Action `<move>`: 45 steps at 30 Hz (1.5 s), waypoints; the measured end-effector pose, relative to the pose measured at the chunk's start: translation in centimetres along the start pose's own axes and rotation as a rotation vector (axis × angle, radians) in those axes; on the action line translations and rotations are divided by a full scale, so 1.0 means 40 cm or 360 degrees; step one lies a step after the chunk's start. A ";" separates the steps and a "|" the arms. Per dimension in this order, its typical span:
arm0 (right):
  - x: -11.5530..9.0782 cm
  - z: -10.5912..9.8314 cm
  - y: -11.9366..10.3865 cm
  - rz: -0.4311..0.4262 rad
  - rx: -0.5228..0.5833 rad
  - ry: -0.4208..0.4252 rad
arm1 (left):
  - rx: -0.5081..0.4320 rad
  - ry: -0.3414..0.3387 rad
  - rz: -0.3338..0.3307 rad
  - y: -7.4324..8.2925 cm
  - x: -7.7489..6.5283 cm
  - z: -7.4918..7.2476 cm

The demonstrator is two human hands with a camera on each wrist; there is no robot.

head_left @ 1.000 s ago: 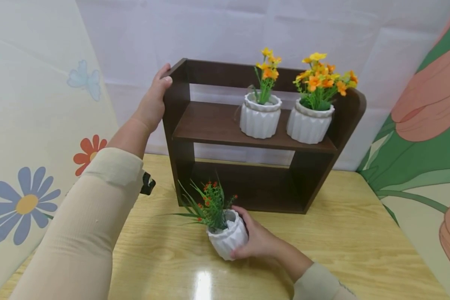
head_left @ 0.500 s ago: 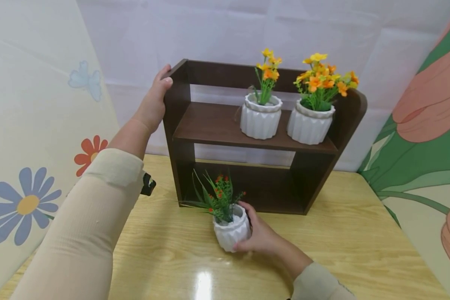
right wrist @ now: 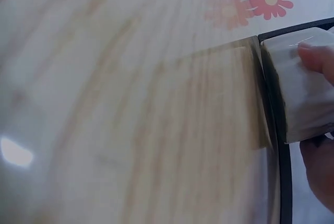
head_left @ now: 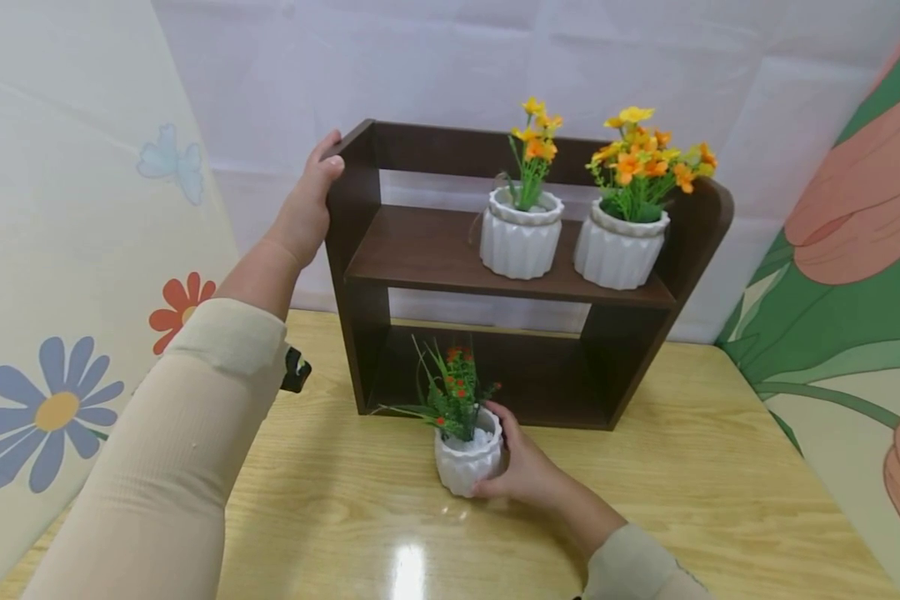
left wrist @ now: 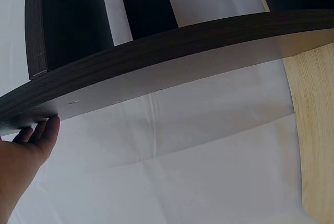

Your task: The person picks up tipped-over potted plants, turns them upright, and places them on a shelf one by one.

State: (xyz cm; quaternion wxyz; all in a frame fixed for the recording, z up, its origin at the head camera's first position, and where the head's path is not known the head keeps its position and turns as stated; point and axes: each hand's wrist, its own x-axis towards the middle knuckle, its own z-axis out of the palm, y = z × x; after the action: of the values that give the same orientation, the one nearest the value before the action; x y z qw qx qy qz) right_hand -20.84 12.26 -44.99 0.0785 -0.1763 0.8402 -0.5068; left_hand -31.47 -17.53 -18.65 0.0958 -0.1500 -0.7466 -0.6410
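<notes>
My right hand (head_left: 521, 462) grips the right side of a white fluted flowerpot (head_left: 465, 467) with green leaves and small red flowers. The pot is upright in front of the lower tier of a dark brown two-tier shelf (head_left: 450, 242). In the right wrist view, the pot (right wrist: 308, 88) overlaps the shelf's dark edge, with my thumb on it. My left hand (head_left: 307, 200) holds the shelf's left side panel near its top. In the left wrist view the fingers of that hand (left wrist: 26, 156) lie against the panel's outer face.
Two more white pots with yellow and orange flowers, a left one (head_left: 521, 237) and a right one (head_left: 621, 250), stand on the upper tier. The shelf rests on a light wooden table (head_left: 720, 467). White cloth (head_left: 450, 67) hangs behind; flower-printed panels (head_left: 67, 250) flank it.
My right hand has carried the red-flowered pot slightly rightward and toward the shelf, and the pot has tipped from leaning left to upright. My left hand stays on the side panel.
</notes>
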 end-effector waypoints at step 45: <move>-0.018 0.040 0.018 -0.0024 0.0099 0.0184 | -0.0028 -0.0003 -0.0027 0.008 -0.005 0.002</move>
State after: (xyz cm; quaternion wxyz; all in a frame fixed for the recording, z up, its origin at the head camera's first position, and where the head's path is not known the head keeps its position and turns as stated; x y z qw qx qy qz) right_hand -19.82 11.53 -46.42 0.0313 -0.1506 0.8257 -0.5427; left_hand -31.16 -17.44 -18.43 0.0884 -0.1452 -0.7423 -0.6482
